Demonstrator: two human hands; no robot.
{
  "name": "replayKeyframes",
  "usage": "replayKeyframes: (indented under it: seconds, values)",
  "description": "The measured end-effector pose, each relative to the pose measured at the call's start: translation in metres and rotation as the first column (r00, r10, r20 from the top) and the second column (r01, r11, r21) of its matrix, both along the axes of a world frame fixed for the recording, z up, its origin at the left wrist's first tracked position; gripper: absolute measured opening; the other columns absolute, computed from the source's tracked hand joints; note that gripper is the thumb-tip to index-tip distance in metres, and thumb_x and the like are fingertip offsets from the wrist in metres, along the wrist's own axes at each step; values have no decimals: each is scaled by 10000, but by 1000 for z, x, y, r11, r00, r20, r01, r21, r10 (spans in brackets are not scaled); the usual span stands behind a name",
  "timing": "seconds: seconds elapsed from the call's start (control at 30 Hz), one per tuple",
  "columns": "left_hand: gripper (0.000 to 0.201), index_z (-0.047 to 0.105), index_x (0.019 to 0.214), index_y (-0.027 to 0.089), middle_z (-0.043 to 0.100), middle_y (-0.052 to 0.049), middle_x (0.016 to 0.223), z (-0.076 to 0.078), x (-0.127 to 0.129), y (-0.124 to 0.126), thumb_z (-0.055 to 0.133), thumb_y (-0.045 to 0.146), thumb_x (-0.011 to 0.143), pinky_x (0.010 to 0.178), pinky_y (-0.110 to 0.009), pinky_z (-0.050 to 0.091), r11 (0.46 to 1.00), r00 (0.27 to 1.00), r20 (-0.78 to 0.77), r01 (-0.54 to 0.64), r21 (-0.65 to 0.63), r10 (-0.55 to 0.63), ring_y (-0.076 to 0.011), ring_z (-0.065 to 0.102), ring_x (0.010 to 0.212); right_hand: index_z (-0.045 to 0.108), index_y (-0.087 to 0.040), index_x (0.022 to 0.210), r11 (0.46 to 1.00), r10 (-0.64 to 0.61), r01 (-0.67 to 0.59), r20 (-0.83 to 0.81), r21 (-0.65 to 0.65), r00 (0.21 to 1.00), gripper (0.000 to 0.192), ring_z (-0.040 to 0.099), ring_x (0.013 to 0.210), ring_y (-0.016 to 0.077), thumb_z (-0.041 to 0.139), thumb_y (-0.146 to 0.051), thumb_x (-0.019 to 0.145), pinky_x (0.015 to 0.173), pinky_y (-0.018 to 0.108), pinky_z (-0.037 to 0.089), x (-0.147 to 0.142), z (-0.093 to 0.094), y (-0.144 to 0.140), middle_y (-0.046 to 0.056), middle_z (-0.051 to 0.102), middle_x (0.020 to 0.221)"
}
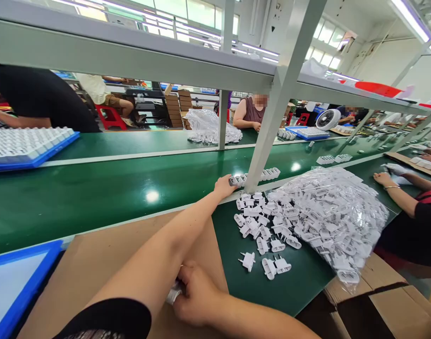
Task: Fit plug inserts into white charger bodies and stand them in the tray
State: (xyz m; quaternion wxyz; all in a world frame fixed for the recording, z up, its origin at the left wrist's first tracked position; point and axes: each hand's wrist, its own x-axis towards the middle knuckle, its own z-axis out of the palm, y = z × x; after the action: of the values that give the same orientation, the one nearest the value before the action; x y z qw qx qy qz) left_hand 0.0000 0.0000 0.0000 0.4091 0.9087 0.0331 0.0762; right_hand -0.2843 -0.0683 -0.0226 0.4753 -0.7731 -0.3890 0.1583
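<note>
My left hand point(225, 187) reaches far out over the green conveyor belt. Its closed fingers grip the near end of a row of white plastic plug housings point(238, 180), which a post partly hides. Under my left forearm, my right hand point(196, 292) is closed round a small whitish plastic part point(173, 294), mostly covered by the fingers and arm. To the right of both hands, loose white two-pin plug pieces point(251, 221) lie scattered on the green table. Beside them, a clear plastic bag point(339, 212) spills more of the same pieces.
A grey metal post point(268, 132) stands just right of my left hand, carrying a shelf beam point(131, 52). Cardboard point(116, 254) covers the table before me; a blue-rimmed tray point(25, 292) lies left. A co-worker's hands point(387, 178) are at the right. Another filled tray point(28, 146) stands across the belt.
</note>
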Motion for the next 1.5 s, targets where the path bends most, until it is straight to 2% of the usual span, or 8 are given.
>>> replayKeyframes:
  seconds: [0.2, 0.6, 0.67, 0.8, 0.87, 1.07, 1.27, 1.5]
  values:
    - [425, 623, 1227, 174, 696, -127, 1284, 4, -25, 16, 766, 275, 840, 1006, -380, 502, 983, 989, 129, -51, -174, 74, -261, 658, 1161, 493, -225, 747, 1000, 18, -18, 60, -3, 998, 255, 521, 761, 178, 664, -74, 633, 707, 286, 414, 0, 2, 0, -9, 553, 802]
    - [492, 680, 1093, 213, 690, -78, 1219, 110, -219, 57, 933, 325, 686, 1116, -419, 440, 929, 790, 586, 61, -366, 180, -258, 614, 1188, 632, -204, 836, 990, 58, -63, 46, 126, 997, 176, 555, 814, 175, 608, -50, 756, 710, 282, 421, -2, 9, -6, 23, 608, 874]
    - [527, 676, 1100, 207, 703, -84, 1204, 121, -249, 58, 949, 366, 678, 1122, -434, 457, 811, 840, 501, 136, -568, 210, -263, 636, 1182, 647, -199, 847, 986, 48, -49, 11, 162, 999, 139, 561, 792, 167, 601, -83, 785, 702, 285, 424, -1, 9, -5, 25, 614, 869]
    - [448, 683, 1152, 178, 726, -105, 1228, 140, -295, 62, 818, 488, 857, 1114, -455, 516, 192, 983, 179, 184, -964, -43, -283, 673, 1223, 672, -194, 891, 978, 8, 8, -76, 208, 997, 86, 589, 807, 169, 599, -191, 844, 730, 298, 458, 0, 10, -2, 32, 645, 887]
    - [376, 696, 1166, 151, 733, -113, 1234, 149, -312, 62, 703, 470, 968, 1134, -431, 519, -4, 986, 127, 128, -992, -111, -269, 675, 1246, 679, -195, 894, 978, 2, 15, -80, 207, 997, 96, 590, 803, 171, 605, -232, 846, 730, 304, 469, 1, 12, -2, 33, 655, 884]
    - [467, 691, 1227, 100, 734, -148, 1242, 165, -332, 59, 501, 499, 1075, 1172, -394, 502, -147, 987, 115, 98, -984, -112, -253, 675, 1268, 693, -192, 889, 973, 9, 15, -102, 230, 995, 128, 597, 787, 168, 615, -283, 846, 710, 300, 485, -1, 13, -3, 34, 672, 871]
    - [459, 672, 1184, 136, 730, -137, 1232, 160, -332, 53, 699, 535, 959, 1128, -432, 531, 31, 978, 198, 200, -979, -65, -288, 651, 1292, 710, -195, 882, 948, -35, 94, -195, 305, 980, 176, 635, 813, 191, 703, -360, 821, 759, 331, 513, 3, 17, -3, 40, 699, 876]
    - [476, 597, 1169, 225, 695, -108, 1276, 118, -337, 46, 883, 318, 800, 1067, -430, 514, 917, 730, 644, 59, -395, 231, -252, 674, 1172, 731, -213, 973, 552, -208, 658, -679, 513, 704, 472, 707, 888, 218, 925, -491, 644, 862, 390, 606, 39, 65, -46, 56, 755, 985]
